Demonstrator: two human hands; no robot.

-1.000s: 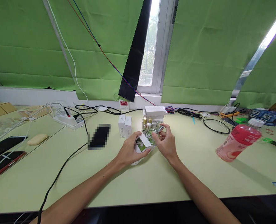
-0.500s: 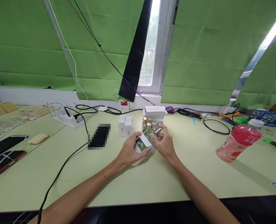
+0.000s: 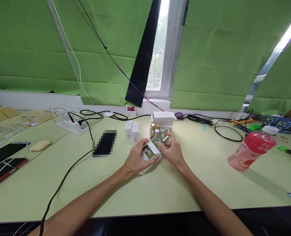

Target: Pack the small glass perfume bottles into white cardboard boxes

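Observation:
My left hand [image 3: 135, 159] is closed round a white box [image 3: 147, 167] that has a green picture with white flowers on one face. The box is tilted, its upper end turned toward my right hand [image 3: 175, 152]. Between thumb and fingers, my right hand grips a clear perfume bottle [image 3: 157, 143] with a silver cap, right against that end of the box. Whether any of the bottle is inside the box, I cannot tell. Just behind stand several small bottles with gold and silver caps [image 3: 157, 132]. Two upright white boxes [image 3: 135, 133] stand left of them.
White boxes [image 3: 163, 116] are stacked behind the bottles. At the right a pink drink bottle [image 3: 253, 147] leans. A dark pixelated rectangle [image 3: 105, 143] lies left of my hands. Black cable [image 3: 69, 170], a power strip [image 3: 72, 127] and phones [image 3: 6, 167] occupy the left side.
My right hand, with the perfume bottle, has shifted very slightly left toward the box. My left hand and the box stay almost still.

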